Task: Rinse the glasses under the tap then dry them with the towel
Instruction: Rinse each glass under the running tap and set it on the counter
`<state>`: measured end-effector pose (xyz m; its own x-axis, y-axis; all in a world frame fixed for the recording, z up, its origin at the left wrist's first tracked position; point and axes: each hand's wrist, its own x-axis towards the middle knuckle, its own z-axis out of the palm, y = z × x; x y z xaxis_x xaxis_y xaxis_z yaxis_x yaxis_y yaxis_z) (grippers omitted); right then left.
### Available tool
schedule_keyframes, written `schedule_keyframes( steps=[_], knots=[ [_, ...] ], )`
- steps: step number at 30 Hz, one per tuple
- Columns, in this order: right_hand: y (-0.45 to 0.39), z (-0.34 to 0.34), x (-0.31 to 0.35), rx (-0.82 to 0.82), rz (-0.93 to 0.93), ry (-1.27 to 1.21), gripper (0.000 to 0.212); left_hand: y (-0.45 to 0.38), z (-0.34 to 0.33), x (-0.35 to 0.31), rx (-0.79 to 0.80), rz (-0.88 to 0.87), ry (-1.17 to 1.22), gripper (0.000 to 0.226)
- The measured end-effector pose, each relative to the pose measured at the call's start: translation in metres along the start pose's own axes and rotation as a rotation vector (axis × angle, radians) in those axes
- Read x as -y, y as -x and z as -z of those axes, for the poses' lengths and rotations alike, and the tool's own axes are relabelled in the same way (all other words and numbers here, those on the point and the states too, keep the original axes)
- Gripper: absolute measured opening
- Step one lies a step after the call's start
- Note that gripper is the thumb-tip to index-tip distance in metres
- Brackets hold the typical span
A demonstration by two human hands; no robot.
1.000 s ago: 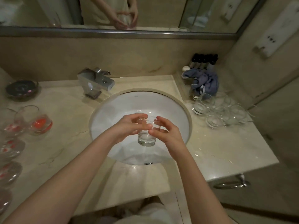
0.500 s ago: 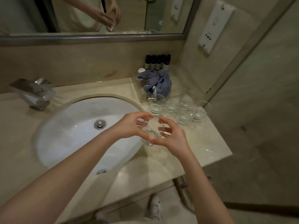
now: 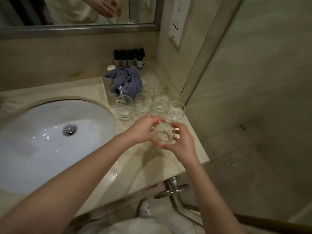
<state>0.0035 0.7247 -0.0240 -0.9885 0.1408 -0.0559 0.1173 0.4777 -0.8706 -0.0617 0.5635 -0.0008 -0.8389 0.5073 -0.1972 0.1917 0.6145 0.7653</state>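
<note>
A clear glass tumbler (image 3: 164, 133) is held upright over the wet counter to the right of the sink, just in front of a cluster of several clear glasses (image 3: 158, 105). My left hand (image 3: 143, 130) grips its left side and my right hand (image 3: 183, 142) cups its right side and front. A crumpled blue-grey towel (image 3: 127, 81) lies behind the glasses near the back wall. The tap is out of view to the left.
The white oval sink (image 3: 42, 149) with its metal drain fills the left. Several small dark bottles (image 3: 129, 58) stand against the back wall. The beige counter (image 3: 152, 164) ends close on the right at a wall and glass panel. A mirror hangs above.
Both hands carried the glass from over the sink basin to the right, above the counter beside the other glasses. The view swung right, so the tap left the frame.
</note>
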Motion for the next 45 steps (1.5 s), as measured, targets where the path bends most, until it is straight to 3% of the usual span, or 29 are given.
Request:
schedule_keyframes(
  steps=[11, 32, 36, 40, 42, 45],
  knots=[
    [-0.020, 0.029, -0.029, -0.027, -0.045, 0.055, 0.078, -0.051, -0.024, -0.031, 0.082, -0.040, -0.375, 0.088],
    [-0.045, 0.051, -0.043, 0.081, -0.064, 0.079, 0.082, -0.064, -0.047, -0.031, 0.033, 0.062, -0.316, 0.091],
    [-0.047, 0.052, -0.040, 0.140, -0.021, 0.258, 0.084, -0.062, -0.046, -0.034, 0.042, 0.068, -0.343, 0.086],
    [-0.056, 0.059, -0.022, 0.302, 0.035, 0.651, 0.083, -0.057, -0.033, -0.036, 0.076, 0.075, -0.414, 0.070],
    [-0.060, 0.062, -0.001, 0.367, 0.044, 0.860, 0.081, -0.051, -0.019, -0.035, 0.108, 0.073, -0.461, 0.071],
    [-0.066, 0.053, 0.034, 0.450, 0.074, 0.981, 0.079, -0.035, 0.007, -0.029, 0.133, 0.092, -0.505, 0.076]
  ],
)
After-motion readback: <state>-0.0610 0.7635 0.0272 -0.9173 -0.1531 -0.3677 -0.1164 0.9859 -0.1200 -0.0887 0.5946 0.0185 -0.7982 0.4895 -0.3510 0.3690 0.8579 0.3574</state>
